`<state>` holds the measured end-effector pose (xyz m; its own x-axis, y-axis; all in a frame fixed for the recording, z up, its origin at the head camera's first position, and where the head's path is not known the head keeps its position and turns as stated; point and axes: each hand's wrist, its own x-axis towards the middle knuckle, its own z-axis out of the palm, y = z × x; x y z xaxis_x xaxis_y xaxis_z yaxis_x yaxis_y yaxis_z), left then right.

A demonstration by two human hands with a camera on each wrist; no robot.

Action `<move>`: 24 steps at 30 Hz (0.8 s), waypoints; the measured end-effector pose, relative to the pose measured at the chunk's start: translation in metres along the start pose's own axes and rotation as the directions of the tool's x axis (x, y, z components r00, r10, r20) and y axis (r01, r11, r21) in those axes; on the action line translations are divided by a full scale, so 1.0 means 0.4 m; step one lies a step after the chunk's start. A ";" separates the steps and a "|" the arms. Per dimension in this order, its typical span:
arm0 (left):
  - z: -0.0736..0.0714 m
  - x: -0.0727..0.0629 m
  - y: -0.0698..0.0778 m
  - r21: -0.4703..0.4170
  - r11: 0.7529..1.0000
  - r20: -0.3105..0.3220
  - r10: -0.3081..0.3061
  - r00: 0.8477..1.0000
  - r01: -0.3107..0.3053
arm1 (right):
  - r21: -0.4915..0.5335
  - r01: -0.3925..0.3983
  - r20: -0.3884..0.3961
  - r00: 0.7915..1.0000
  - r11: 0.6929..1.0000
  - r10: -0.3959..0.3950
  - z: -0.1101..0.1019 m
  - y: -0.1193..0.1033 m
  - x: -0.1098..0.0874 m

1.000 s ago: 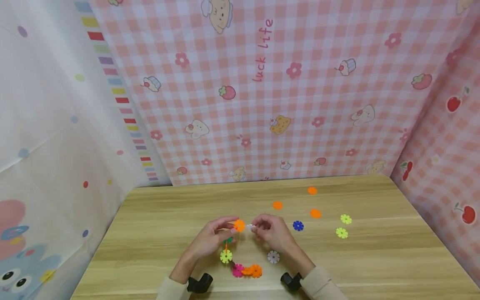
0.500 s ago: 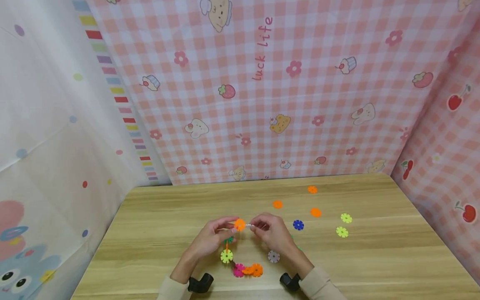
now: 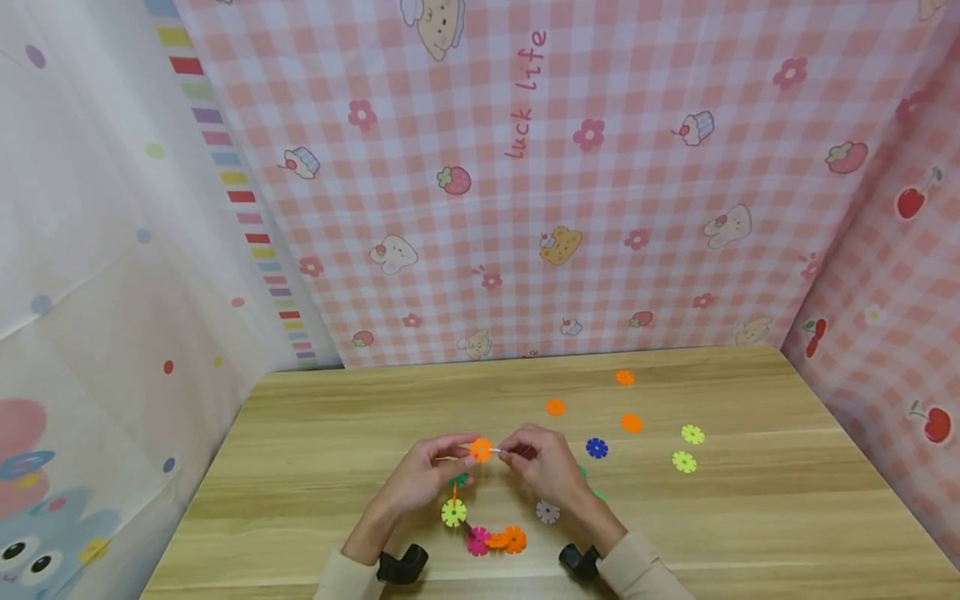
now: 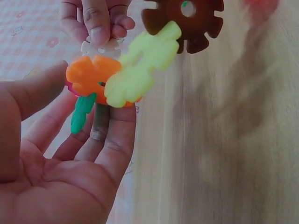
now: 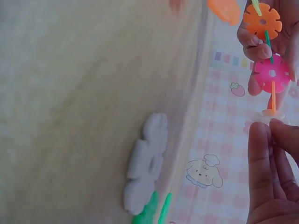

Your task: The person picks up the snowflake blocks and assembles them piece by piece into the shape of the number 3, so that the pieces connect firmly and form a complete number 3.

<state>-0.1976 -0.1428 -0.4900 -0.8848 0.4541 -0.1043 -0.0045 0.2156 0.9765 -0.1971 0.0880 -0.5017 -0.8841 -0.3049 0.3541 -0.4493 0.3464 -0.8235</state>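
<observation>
My left hand (image 3: 422, 477) holds a chain of notched plastic snowflake discs, with its thumb and fingers at an orange disc (image 3: 481, 450). Between thumb and fingertips, my right hand (image 3: 546, 467) pinches a white disc (image 4: 99, 48), seen edge-on from the head and right up against that orange disc's rim. Along the chain in the right wrist view come a pink disc (image 5: 269, 71), a green disc (image 5: 268, 43) and another orange disc (image 5: 252, 22). A yellow-green disc (image 4: 149, 56) and a brown disc (image 4: 208, 23) follow in the left wrist view. The chain curves down toward the person, ending in orange discs (image 3: 513, 540).
A pale grey disc (image 3: 547, 512) and green discs (image 3: 598, 495) lie by the right forearm. Farther right are a blue disc (image 3: 597, 448), orange discs (image 3: 632, 423) and yellow-green discs (image 3: 684, 462). Curtains stand behind the wooden table (image 3: 315, 433).
The white disc has turned edge-on and come slightly nearer the orange disc, with the right hand shifting a little left. Green discs beside the right forearm have come into view.
</observation>
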 end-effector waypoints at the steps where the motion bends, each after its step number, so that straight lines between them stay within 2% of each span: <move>1: 0.000 0.000 0.001 -0.001 1.000 0.004 0.002 1.000 -0.002 | 0.004 0.011 0.000 1.000 1.000 -0.011 0.000 0.000 0.000; 6: 0.002 0.000 0.004 -0.009 1.000 0.016 0.011 1.000 -0.011 | 0.026 0.069 -0.008 0.998 0.997 -0.069 0.001 0.002 -0.003; 10: 0.002 -0.003 0.005 0.002 1.000 0.007 0.006 1.000 -0.006 | 0.034 0.077 -0.011 0.997 0.996 -0.077 0.004 0.003 -0.003; 17: -0.002 -0.005 0.001 0.018 1.000 0.006 0.007 1.000 -0.007 | 0.010 -0.004 0.044 0.999 1.000 0.003 0.003 0.000 -0.004; 24: -0.004 -0.004 -0.003 0.008 1.000 -0.003 -0.001 1.000 0.001 | 0.022 -0.100 0.075 0.992 0.995 0.098 -0.020 -0.002 -0.006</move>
<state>-0.1970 -0.1451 -0.4907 -0.8861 0.4515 -0.1046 -0.0016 0.2226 0.9749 -0.1958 0.0955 -0.4985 -0.9119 -0.3350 0.2373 -0.3556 0.3559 -0.8642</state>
